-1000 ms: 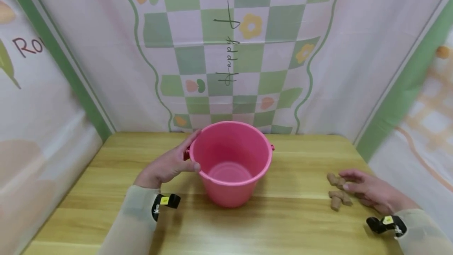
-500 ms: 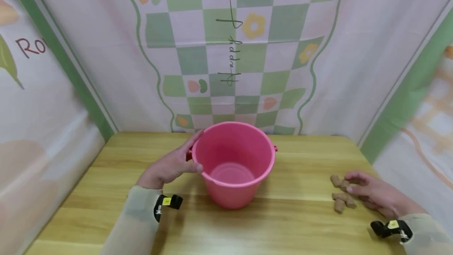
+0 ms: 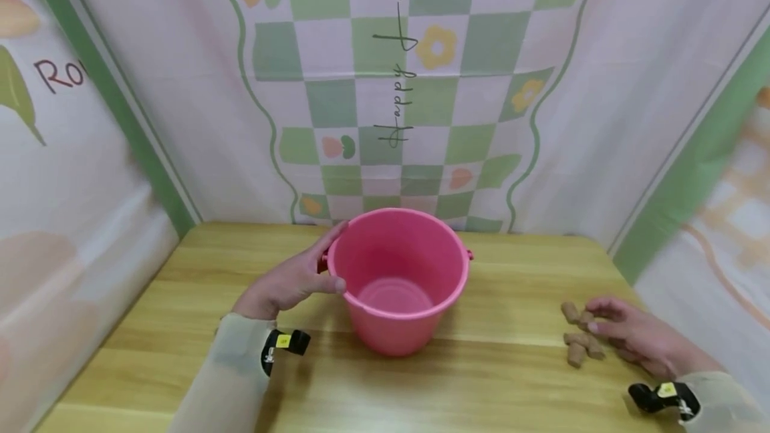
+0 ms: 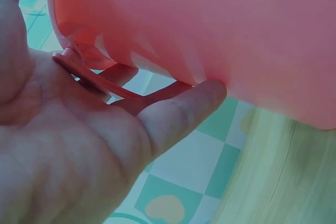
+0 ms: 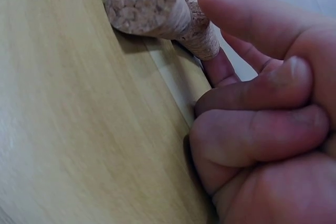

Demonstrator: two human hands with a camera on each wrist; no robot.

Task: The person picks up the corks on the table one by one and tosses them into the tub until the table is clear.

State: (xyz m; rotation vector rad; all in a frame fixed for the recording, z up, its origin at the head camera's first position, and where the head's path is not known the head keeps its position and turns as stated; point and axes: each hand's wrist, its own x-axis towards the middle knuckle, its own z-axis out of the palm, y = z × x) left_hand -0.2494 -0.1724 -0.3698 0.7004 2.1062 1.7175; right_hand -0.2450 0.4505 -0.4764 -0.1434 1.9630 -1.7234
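A pink plastic bucket (image 3: 391, 336) stands upright on the wooden table, its mouth tilted into the head view. My left hand (image 3: 289, 282) grips its left side, thumb over the rim and fingers along the outer wall. In the left wrist view the bucket's handle (image 4: 100, 81) passes across my fingers. At the table's right, my right hand (image 3: 644, 339) pinches a cork (image 5: 202, 38) between thumb and index finger, while the other fingers are curled in. Several more corks (image 3: 575, 354) lie close together beside those fingertips; one cork (image 5: 147, 3) shows its round end in the right wrist view.
The wooden table (image 3: 493, 386) reaches back to a checked green and white cloth (image 3: 415, 99). Printed cloths hang at the left (image 3: 90, 219) and right sides as well. Each sleeve carries a black wrist strap with a camera.
The head view has shifted slightly, so everything appears a little farther right. Both hands keep nearly the same places at the bucket and the corks.
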